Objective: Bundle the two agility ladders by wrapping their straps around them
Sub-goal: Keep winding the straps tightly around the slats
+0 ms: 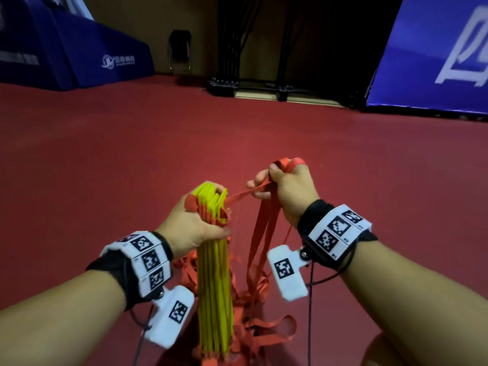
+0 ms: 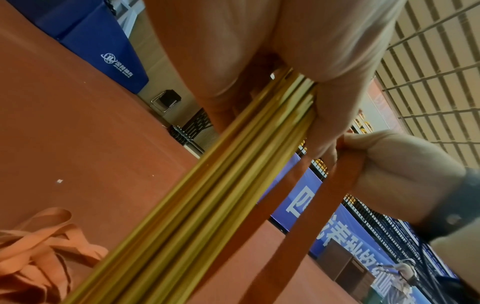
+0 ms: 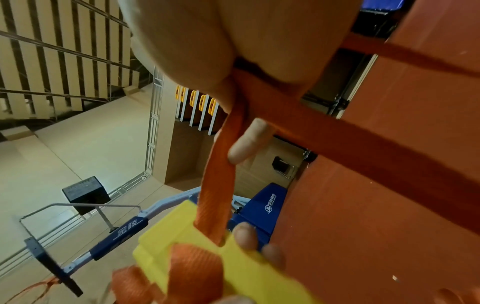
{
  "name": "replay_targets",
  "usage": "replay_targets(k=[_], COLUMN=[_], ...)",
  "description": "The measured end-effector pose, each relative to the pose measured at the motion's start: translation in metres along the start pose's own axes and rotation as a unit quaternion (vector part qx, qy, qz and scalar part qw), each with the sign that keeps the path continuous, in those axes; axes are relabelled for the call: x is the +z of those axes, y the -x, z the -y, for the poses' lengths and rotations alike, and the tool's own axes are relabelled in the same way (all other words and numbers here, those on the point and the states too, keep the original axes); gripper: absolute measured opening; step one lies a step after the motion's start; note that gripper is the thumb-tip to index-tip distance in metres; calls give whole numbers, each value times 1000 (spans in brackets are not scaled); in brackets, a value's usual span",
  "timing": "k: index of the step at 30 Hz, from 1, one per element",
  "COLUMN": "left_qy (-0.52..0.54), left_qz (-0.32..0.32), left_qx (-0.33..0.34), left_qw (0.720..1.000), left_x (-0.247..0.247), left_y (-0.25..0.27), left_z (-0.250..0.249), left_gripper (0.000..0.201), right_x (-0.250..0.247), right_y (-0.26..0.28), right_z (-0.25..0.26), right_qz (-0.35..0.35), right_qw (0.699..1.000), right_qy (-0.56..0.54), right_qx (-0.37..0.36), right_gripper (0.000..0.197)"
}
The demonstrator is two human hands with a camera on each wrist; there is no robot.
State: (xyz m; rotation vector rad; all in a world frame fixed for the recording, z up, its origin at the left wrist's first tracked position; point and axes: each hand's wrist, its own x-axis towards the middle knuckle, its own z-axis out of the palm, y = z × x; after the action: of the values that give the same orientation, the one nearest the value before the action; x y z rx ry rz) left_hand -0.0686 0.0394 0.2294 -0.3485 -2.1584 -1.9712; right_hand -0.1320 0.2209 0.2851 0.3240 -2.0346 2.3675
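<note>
1. The red floor (image 1: 132, 143) stretches wide and bare ahead of the person, out to the far wall.
2. Along the far left edge sit blue padded mats (image 1: 79, 54) with a white logo, and a folding chair (image 1: 180, 50) stands against the wall just right of them.
3. A black metal rack (image 1: 237, 83) rests on the floor at the far centre, and a blue banner (image 1: 435, 54) with white lettering closes off the far right side.
4. The left hand (image 1: 191, 228) is wrapped round the upper part of the bundle of yellow rungs (image 1: 215, 286), thumb on the near side and fingers curled round the far side; the rungs hang down from the fist towards the floor.
5. The top ends of the rungs stick up just above that fist, fanned a little apart.
6. The right hand (image 1: 285, 191) is up and to the right of the bundle, near it but not touching the rungs, and its fingers are curled round the red strap (image 1: 248, 192).
7. One stretch of strap runs taut from the top of the rungs across to the right hand; in the right wrist view it passes through a slot in a yellow rung.
8. More lengths of strap drop from the right hand in long loops.
9. A loose heap of strap (image 1: 253, 326) lies on the floor beneath both hands, around the lower end of the bundle.
</note>
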Motion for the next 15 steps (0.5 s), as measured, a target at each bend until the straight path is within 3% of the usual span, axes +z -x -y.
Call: replay_targets(k=[3,7,10,13,15], left_qy=[11,13,-10,-27,-20], left_qz=[28,50,35,10,5], left_qx=[-15,-28,-19,-21,-30], left_qw=[999,998,999,999,999], left_x=[0,4,6,8,10], left_y=[2,0,0,2,2], left_z=[-3,-2,-3,-4,-3], left_gripper=[70,71,60,44,38], right_x=[-5,-2,-3,-11,-13], right_y=[-6,-8,-7,-10,-9], right_z=[-1,5,-1,-19,-27], right_qz=[-43,-46,-2,73,87], right_qw=[999,998,996,964,942], right_qy=[4,-35,82,251,314], right_qx=[-8,-25,-18,39,76], right_gripper=[28,35,31,39,49])
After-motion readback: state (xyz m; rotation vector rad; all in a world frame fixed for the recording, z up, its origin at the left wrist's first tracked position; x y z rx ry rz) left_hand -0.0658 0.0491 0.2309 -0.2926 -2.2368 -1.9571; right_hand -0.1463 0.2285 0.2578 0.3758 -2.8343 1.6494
